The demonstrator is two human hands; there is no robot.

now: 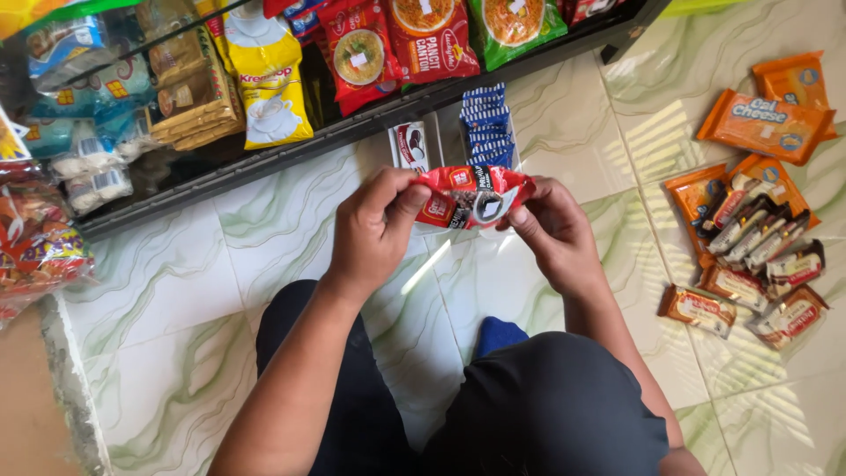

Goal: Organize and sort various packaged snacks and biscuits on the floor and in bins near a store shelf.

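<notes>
From my seat I see the biggest thing first: a pale tiled floor veined with green, filling most of the head view. Along its upper edge runs a dark low shelf stocked with packets: a yellow creamer bag, red noodle packs and a green noodle pack beside them. At the far left hangs a bundle of colourful snack bags.

On the floor to the right lies a loose heap of small snack bars in brown and dark wrappers, and above it orange cracker packets, some overlapping. Near the shelf foot, just beyond the hands, stands a row of blue-and-white striped sachets with a small white sachet beside it.

The person's dark-clothed knees sit at the bottom centre, both forearms reaching up from them.

The left hand pinches the left end of a red sachet strip between thumb and fingers, closed firmly on it. The right hand grips the right end the same way, fingers curled over the wrapper edge. The strip is held in the air between the two hands, above the floor, in front of the striped sachets and well apart from the snack heap.
</notes>
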